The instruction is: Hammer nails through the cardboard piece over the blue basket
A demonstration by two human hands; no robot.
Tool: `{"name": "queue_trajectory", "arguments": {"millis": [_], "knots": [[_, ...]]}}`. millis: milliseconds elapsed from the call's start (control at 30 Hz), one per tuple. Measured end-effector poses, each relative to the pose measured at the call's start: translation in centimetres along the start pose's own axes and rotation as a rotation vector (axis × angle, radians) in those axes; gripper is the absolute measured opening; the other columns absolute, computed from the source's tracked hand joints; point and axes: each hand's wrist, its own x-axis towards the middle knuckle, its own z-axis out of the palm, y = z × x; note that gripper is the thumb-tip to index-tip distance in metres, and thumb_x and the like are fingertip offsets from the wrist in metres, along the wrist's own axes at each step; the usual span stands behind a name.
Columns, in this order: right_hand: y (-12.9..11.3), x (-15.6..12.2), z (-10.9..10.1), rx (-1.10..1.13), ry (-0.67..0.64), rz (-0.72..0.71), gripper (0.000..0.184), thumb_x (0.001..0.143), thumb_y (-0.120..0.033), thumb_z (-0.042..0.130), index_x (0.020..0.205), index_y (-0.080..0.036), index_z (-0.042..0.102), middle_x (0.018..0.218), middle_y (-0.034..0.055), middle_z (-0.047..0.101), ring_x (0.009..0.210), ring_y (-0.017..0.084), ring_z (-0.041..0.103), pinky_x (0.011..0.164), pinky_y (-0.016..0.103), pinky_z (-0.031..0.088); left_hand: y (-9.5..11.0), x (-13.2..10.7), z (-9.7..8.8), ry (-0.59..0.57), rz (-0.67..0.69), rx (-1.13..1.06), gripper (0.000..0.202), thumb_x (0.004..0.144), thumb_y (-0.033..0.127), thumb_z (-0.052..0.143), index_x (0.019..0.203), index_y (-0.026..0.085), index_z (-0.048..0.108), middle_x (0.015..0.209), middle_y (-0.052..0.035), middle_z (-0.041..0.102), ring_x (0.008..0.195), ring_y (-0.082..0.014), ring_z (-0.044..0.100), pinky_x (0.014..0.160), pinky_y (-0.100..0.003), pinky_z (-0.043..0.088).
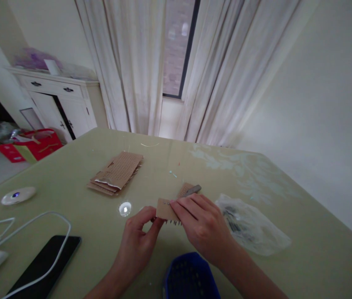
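Between my hands is a small brown cardboard card [165, 209], with thin dark spikes jutting from its lower edge. My left hand [140, 232] pinches the card's lower left corner between thumb and finger. From the right, my right hand [202, 222] grips the card, its fingers lying over the top. Just beyond those fingers a grey flat bar [193, 190] pokes out; whether the right hand touches it I cannot tell. A piece of perforated cardboard [184, 189] shows behind it. Below the hands sits a blue plastic basket [191, 276].
Stacked perforated cardboard sheets [120, 170] lie left of centre. A clear plastic bag [257, 228] with small dark pieces rests beside my right wrist. At left are a black phone [47, 265], a white cable [65, 241] and a white oval device [18, 195]. Curtains hang beyond the table.
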Motion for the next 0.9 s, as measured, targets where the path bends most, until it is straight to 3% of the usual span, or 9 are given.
{"name": "queue_trajectory", "arguments": {"millis": [133,300,467,600,700,900], "knots": [[-0.6,0.2,-0.3,-0.014,0.009,-0.035,0.025,0.112,-0.015,0.053,0.116,-0.01,0.076,0.097,0.01,0.08,0.087,0.025,0.067,0.083,0.041,0.054,0.0,-0.3,0.0,0.009,0.021,-0.036,0.023,0.097,0.03,0.068,0.077,0.023,0.075,0.073,-0.0018,0.071,0.071,-0.0212,0.063,0.068,-0.028,0.048],[-1.1,0.3,-0.5,-0.04,-0.078,-0.075,0.021,0.111,-0.015,0.056,0.12,-0.009,0.075,0.1,0.009,0.08,0.09,0.025,0.068,0.082,0.041,0.052,-0.5,-0.3,-0.2,-0.013,0.016,-0.055,0.013,0.09,0.022,0.071,0.083,0.022,0.082,0.073,-0.0017,0.07,0.074,-0.023,0.062,0.071,-0.028,0.048],[0.4,0.2,-0.1,-0.117,-0.093,-0.014,0.013,0.106,-0.016,0.066,0.115,-0.014,0.076,0.098,0.0072,0.081,0.09,0.026,0.068,0.081,0.041,0.051,-0.6,0.9,-0.4,-0.123,-0.142,-0.164,0.019,0.092,0.036,0.074,0.098,0.025,0.088,0.089,-0.0044,0.082,0.083,-0.0276,0.07,0.077,-0.033,0.054],[0.8,0.2,-0.3,-0.167,-0.115,-0.003,0.012,0.104,-0.014,0.068,0.113,-0.014,0.076,0.099,0.0075,0.081,0.092,0.026,0.068,0.082,0.042,0.05,-0.3,1.4,-0.7,0.009,-0.19,-0.232,0.025,0.094,0.043,0.075,0.108,0.027,0.087,0.105,-0.0081,0.085,0.101,-0.0292,0.075,0.091,-0.035,0.056],[0.1,0.3,-0.5,-0.154,-0.135,-0.069,0.013,0.105,-0.011,0.065,0.111,-0.013,0.076,0.098,0.0076,0.08,0.089,0.025,0.066,0.081,0.041,0.05,-0.2,1.4,-1.0,-0.01,-0.156,-0.285,0.02,0.092,0.041,0.078,0.098,0.024,0.088,0.106,-0.009,0.083,0.103,-0.0265,0.074,0.094,-0.032,0.054],[-0.8,0.5,-0.8,-0.118,-0.156,-0.131,0.015,0.107,-0.013,0.061,0.102,-0.016,0.076,0.092,0.0061,0.075,0.088,0.025,0.063,0.08,0.041,0.048,-0.7,1.7,-1.2,-0.191,-0.337,-0.457,0.014,0.084,0.035,0.087,0.082,0.021,0.085,0.09,-0.0058,0.08,0.084,-0.0202,0.069,0.077,-0.027,0.052]]}}
